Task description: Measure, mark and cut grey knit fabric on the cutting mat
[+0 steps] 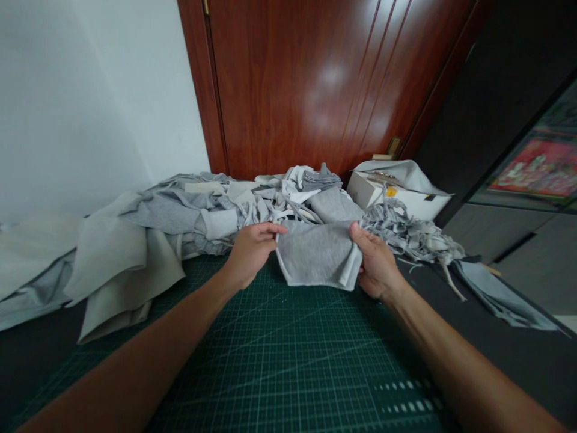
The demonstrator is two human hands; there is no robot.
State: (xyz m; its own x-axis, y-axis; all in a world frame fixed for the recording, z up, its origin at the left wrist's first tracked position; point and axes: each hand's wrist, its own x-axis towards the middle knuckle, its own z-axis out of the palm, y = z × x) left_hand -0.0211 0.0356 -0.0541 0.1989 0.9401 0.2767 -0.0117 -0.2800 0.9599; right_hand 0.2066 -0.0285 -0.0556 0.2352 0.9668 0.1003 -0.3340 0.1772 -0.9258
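Observation:
A light grey piece of fabric [318, 255] with a paler edge is stretched between my two hands, over the far part of a green cutting mat [270, 355]. My left hand [253, 251] pinches its upper left corner between thumb and fingers. On the other side my right hand [373, 258] grips the upper right edge, thumb on top and fingers behind, where the cloth folds over. The fabric's lower edge hangs free. Right behind it rises a heap of grey and white cloth scraps [216, 201].
Larger pale fabric pieces [121, 264] drape at the left. To the right lie tangled fabric strips [415, 234], a white box [406, 195] and a folded grey cloth [502, 294] on the dark tabletop. Beyond stand a reddish wooden door [293, 78] and a dark cabinet [509, 132].

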